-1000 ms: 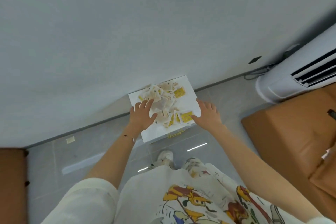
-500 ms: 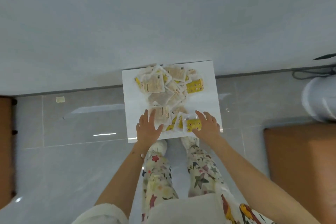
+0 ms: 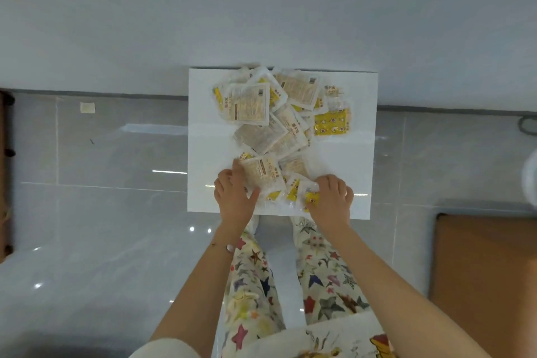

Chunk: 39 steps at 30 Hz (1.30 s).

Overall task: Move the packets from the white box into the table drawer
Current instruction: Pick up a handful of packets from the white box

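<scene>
Glossy grey floor tiles (image 3: 116, 212) fill the lower half of the frame and a plain pale wall (image 3: 261, 9) the upper half, with a dark skirting line between them. A brown piece of furniture (image 3: 488, 285) sits at the lower right, and a dark brown edge (image 3: 3, 171) runs down the far left. A small pale scrap (image 3: 87, 107) lies on the tiles at the upper left. A loop of dark cable (image 3: 526, 125) and a rounded white object (image 3: 530, 180) show at the right edge, both cut off. Legs in star-patterned trousers (image 3: 255, 285) stand at the bottom centre, the toes hidden under the box's near edge.

The white box (image 3: 203, 160) is in the middle of the frame, its far edge against the wall; from straight above, its walls cannot be made out. The packets (image 3: 276, 131) lie in it in a loose overlapping heap that runs from the far edge down to the near edge. Most are pale and clear-wrapped, and one large yellow packet (image 3: 331, 122) lies at the heap's right side. Bare white shows on either side of the heap.

The left hand (image 3: 234, 197) is at the near edge, thumb and forefinger gripping the lower left corner of a pale packet (image 3: 263, 176), the other fingers curled. The right hand (image 3: 331, 200) is near it, its fingers (image 3: 325, 182) curled down tight on a small yellow packet (image 3: 311, 198). Several small packets overlap between the two hands.
</scene>
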Tool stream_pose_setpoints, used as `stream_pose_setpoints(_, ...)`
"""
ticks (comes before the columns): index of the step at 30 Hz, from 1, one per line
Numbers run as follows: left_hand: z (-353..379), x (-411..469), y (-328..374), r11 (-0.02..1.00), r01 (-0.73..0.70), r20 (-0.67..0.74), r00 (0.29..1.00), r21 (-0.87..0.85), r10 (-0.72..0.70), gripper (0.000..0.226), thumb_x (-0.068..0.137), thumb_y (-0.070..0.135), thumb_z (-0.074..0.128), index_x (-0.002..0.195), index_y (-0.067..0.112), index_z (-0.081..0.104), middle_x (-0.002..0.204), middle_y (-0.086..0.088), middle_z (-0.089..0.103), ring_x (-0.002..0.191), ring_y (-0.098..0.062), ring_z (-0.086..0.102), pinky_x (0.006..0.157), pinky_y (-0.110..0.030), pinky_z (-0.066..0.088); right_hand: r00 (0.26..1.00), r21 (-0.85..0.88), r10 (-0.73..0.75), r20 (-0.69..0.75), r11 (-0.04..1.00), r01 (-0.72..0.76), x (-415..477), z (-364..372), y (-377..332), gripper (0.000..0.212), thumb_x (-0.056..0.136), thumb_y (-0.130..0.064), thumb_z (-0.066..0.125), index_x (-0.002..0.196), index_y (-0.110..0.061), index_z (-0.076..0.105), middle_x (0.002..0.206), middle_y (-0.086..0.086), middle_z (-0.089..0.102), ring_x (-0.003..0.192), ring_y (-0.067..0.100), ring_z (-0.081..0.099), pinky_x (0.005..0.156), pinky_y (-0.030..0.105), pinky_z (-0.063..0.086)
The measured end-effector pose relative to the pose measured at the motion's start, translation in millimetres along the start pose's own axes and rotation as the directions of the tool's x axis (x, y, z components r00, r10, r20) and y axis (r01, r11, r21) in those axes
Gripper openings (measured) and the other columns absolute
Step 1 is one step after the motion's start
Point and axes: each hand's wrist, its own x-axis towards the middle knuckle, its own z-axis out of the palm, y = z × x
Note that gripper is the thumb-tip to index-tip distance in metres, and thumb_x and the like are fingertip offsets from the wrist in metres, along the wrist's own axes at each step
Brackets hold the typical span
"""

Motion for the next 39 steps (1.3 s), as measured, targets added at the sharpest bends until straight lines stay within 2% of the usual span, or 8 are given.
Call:
stream_pose_setpoints(5, 3, 8, 4, 0.998, 0.045, 0.032, 0.999, -0.052, -0.044, 0.086, 0.069, 0.027, 0.082, 0.139, 0.004, 0.038, 0.154, -0.018, 0.022, 0.14, -0.041, 0.021, 0.11, -0.055, 0.028, 0.994, 0.072, 0.068, 0.083, 0.995, -0.074, 9, -16, 1, 0.029, 0.085, -0.021, 0.061, 0.11, -0.016, 0.048, 0.093, 0.0, 0.058, 0.099, 0.025, 0.056, 0.102, 0.038, 0.033)
stream_pose_setpoints(8, 4, 3, 7, 0.996, 0.052, 0.029, 0.998, -0.073, -0.05, 0.098, 0.068, 0.026, 0.083, 0.145, -0.001, 0.028, 0.156, -0.016, 0.021, 0.143, -0.039, 0.017, 0.112, -0.051, 0.025, 0.973, 0.42, 0.185, 0.139, 0.878, -0.227, 9, -32, 0, 0.025, 0.085, -0.015, 0.061, 0.103, -0.019, 0.044, 0.088, 0.001, 0.059, 0.076, 0.024, 0.059, 0.065, 0.036, 0.05)
stream_pose_setpoints(12, 4, -4, 9, 0.993, 0.018, -0.035, 0.999, -0.118, -0.022, 0.08, 0.057, 0.019, 0.089, 0.123, 0.0, 0.048, 0.123, -0.017, 0.05, 0.114, -0.038, 0.046, 0.087, -0.047, 0.046, 0.956, 0.639, 0.268, 0.12, 0.716, -0.281, 7, -48, 0, 0.026, 0.09, -0.014, 0.061, 0.113, -0.017, 0.049, 0.094, -0.001, 0.057, 0.073, 0.012, 0.056, 0.052, 0.022, 0.038)
stream_pose_setpoints(17, -4, 0, 13, 0.954, 0.065, 0.012, 0.998, -0.294, -0.065, 0.073, 0.065, 0.001, 0.077, 0.129, 0.001, 0.041, 0.12, -0.017, 0.042, 0.102, -0.03, 0.047, 0.085, -0.042, 0.047, 0.954, 0.704, 0.285, 0.089, 0.66, -0.263, 8, -55, -9, 0.028, 0.092, -0.017, 0.061, 0.119, -0.015, 0.052, 0.1, -0.002, 0.057, 0.082, 0.014, 0.057, 0.058, 0.018, 0.038)
stream_pose_setpoints(23, -31, -2, 5, 0.709, 0.247, 0.193, 0.969, -0.66, -0.157, 0.053, 0.079, -0.007, 0.06, 0.126, 0.007, 0.039, 0.116, -0.005, 0.048, 0.102, -0.014, 0.045, 0.072, -0.019, 0.043, 0.954, 0.784, 0.296, 0.047, 0.581, -0.218, 3, -70, -34, 0.02, 0.092, -0.02, 0.061, 0.111, -0.019, 0.055, 0.101, 0.002, 0.062, 0.088, 0.018, 0.06, 0.066, 0.025, 0.044)
stream_pose_setpoints(27, -63, -21, -14, 0.581, 0.266, 0.222, 0.964, -0.769, -0.148, 0.043, 0.081, -0.004, 0.061, 0.113, 0.016, 0.041, 0.096, 0.009, 0.051, 0.09, -0.017, 0.055, 0.065, -0.032, 0.055, 0.967, 0.857, 0.202, 0.158, 0.458, -0.235, -7, -95, -64, 0.024, 0.089, -0.015, 0.067, 0.111, -0.016, 0.057, 0.094, 0.0, 0.065, 0.079, 0.01, 0.063, 0.057, 0.015, 0.049)
stream_pose_setpoints(32, -138, -68, -47, 0.444, 0.18, 0.058, 0.96, -0.878, -0.273, 0.042, 0.082, -0.008, 0.059, 0.113, 0.013, 0.04, 0.099, 0.004, 0.052, 0.092, -0.017, 0.056, 0.07, -0.024, 0.052, 0.966, 0.837, 0.038, 0.254, 0.492, -0.24, -40, -131, -133, 0.041, 0.084, -0.02, 0.074, 0.121, -0.013, 0.058, 0.11, 0.007, 0.069, 0.095, 0.021, 0.068, 0.081, 0.036, 0.055)
stream_pose_setpoints(39, -261, -160, -128, 0.048, 0.051, 0.022, 0.879, -0.998, -0.476, 0.057, 0.086, -0.006, 0.062, 0.128, 0.016, 0.03, 0.114, -0.001, 0.053, 0.101, -0.015, 0.061, 0.071, -0.033, 0.059, 0.914, 0.768, -0.258, 0.314, 0.635, -0.085, -123, -166, -274, 0.042, 0.082, -0.019, 0.076, 0.121, -0.013, 0.061, 0.11, 0.006, 0.07, 0.098, 0.023, 0.069, 0.089, 0.043, 0.055)
